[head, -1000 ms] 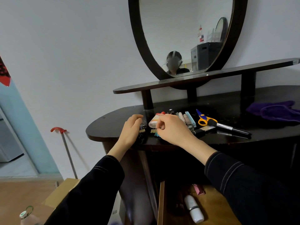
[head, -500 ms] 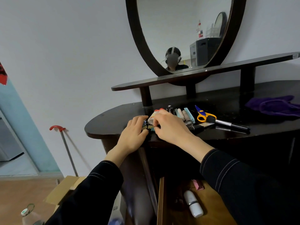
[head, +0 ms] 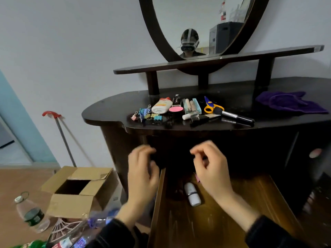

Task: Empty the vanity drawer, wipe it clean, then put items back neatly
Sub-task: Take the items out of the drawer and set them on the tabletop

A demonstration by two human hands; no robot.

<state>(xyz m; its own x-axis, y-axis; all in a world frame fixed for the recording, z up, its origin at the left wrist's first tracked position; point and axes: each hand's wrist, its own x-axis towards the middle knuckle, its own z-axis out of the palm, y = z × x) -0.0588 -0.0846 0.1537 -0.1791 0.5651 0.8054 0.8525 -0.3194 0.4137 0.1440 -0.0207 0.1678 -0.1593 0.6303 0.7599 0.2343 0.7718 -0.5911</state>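
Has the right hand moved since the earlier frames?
Yes. From resting on the vanity top, the right hand has dropped below its front edge, over the open drawer.

The dark vanity top (head: pixel 111 111) carries a row of small things. Left of the yellow-handled scissors (head: pixel 212 107) lie a pink compact (head: pixel 176 109), a white bottle (head: pixel 162 105) and binder clips (head: pixel 148 114). A makeup brush (head: pixel 232 115) lies just right of the scissors and a purple cloth (head: pixel 290 102) well to their right. Below the scissors, the open wooden drawer (head: pixel 250 203) holds a white tube (head: pixel 192 194).
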